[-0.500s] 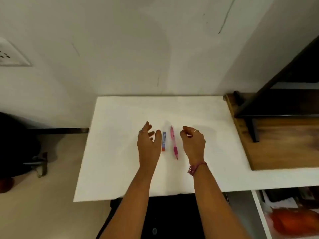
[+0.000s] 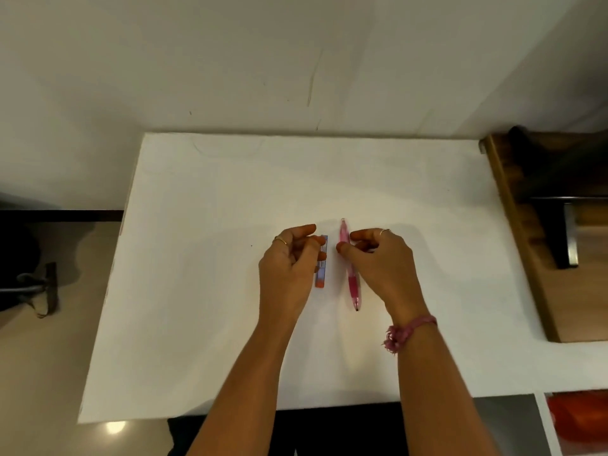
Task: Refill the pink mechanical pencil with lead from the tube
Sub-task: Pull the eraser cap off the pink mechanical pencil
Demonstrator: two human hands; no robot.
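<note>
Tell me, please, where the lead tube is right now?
In the head view, the lead tube lies mid-table on the white table, at the left hand's fingertips, just left of the pink pencil.

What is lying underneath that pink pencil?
Only the white table shows under the pink pencil. The right hand covers part of its middle, so that stretch is hidden.

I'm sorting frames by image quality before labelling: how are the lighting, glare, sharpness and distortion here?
Head view: warm, dim, even light with soft shadows under both hands; one glare spot on the floor at lower left; wide-angle lens bows the white table edges; overall slightly soft, yet the pink pencil and lead tube stay legible.
</note>
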